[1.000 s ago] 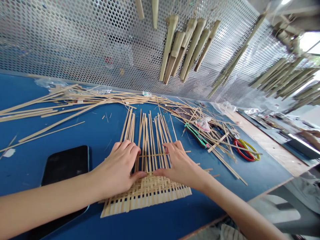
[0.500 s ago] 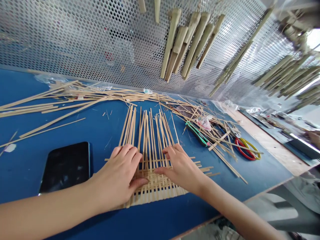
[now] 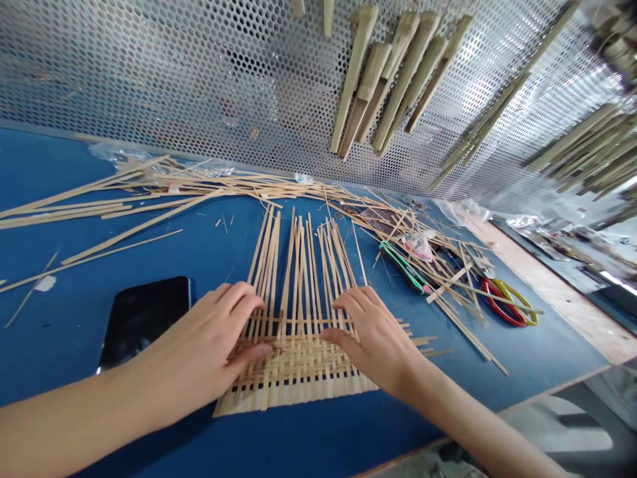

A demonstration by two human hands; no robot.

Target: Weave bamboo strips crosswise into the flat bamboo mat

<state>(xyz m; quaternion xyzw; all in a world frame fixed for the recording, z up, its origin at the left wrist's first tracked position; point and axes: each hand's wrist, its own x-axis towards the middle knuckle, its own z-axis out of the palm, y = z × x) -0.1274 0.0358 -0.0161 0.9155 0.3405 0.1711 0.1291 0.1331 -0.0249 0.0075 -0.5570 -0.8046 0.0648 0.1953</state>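
A half-woven mat of bamboo strips [image 3: 308, 358] lies on the blue table, tight near me, its loose upright strips [image 3: 298, 265] fanning away. A crosswise strip runs through them above the tight weave. Over the mat's left side, my left hand [image 3: 219, 338] rests with fingers bent and thumb apart on the weave. My right hand [image 3: 371, 332] lies at the right side, its fingertips curled against the upright strips near the crosswise strip, the thumb spread below. Both hands are open; their palms and undersides are hidden.
A dark phone [image 3: 144, 318] lies left. To the right are a green-black cutter knife [image 3: 403, 267], red-and-yellow-handled pliers [image 3: 502, 302] and scattered strips [image 3: 448, 279]. Long strips [image 3: 209, 192] line the back, below a perforated metal panel [image 3: 199, 79] with hanging bamboo pieces [image 3: 368, 86].
My left hand has shifted left along the mat, uncovering more of the weave. My right hand stays by the same strips. The whole view has slid slightly, moving the surroundings rightward.
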